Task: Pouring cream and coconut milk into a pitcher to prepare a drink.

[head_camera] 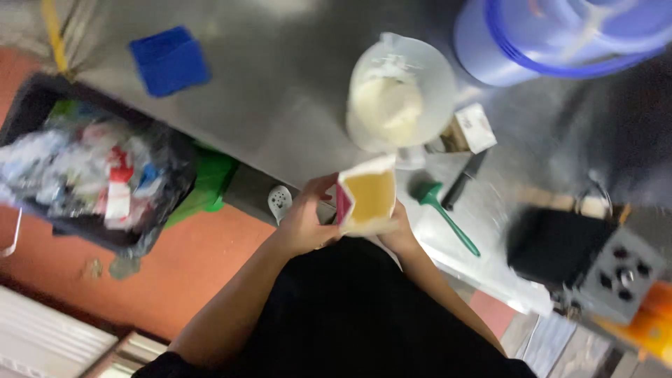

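Hands, left [302, 222] and right [400, 231], clasp an opened carton [367, 196] near the desk [280, 91] edge. Tilting it too far could, I judge, spill contents past the plastic jug [400, 91] onto the floor [203, 259].

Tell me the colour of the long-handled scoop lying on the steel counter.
Green scoop, seen from the head camera.

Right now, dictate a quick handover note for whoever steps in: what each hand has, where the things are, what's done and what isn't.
Left hand and right hand together hold an opened carton above the edge of the steel counter, its yellow inside showing.
The clear plastic jug stands on the counter just beyond the carton, with a white mound already in it.
A green-handled tool and a knife lie right of the carton.
The carton is not tipped over the jug; whether it has been emptied cannot be told.
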